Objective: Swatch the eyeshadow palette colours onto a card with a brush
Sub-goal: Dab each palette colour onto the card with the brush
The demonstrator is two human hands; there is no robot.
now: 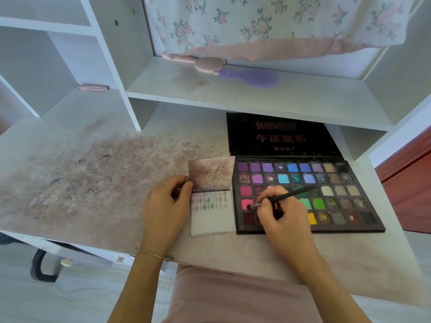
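White shelving stands at the far edge of the tabletop [98, 173], whose surface is stained with pink and purple powder toward its left side; the eyeshadow palette [349, 206] lies open toward the right edge, its black lid [282, 136] laid flat beyond the pans and marked MIDNIGHT; the card [212, 217] lies flat, touching the palette's left side, with rows of small pale swatches across its middle and a dusty, smudged upper part; the left hand [166, 206] rests at the card's left edge, fingers curled, thumb and forefinger pinching that edge; the right hand [283, 216] lies over the palette's lower left pans and grips the brush [286, 195]; the brush tip touches a pink-red pan in the left column, handle pointing toward the far right; on the shelf [303, 99] above lie a pink bear-shaped mirror [200, 62] and a purple hand mirror [254, 78], just beside each other; floral cloth [268, 24] hangs behind them.
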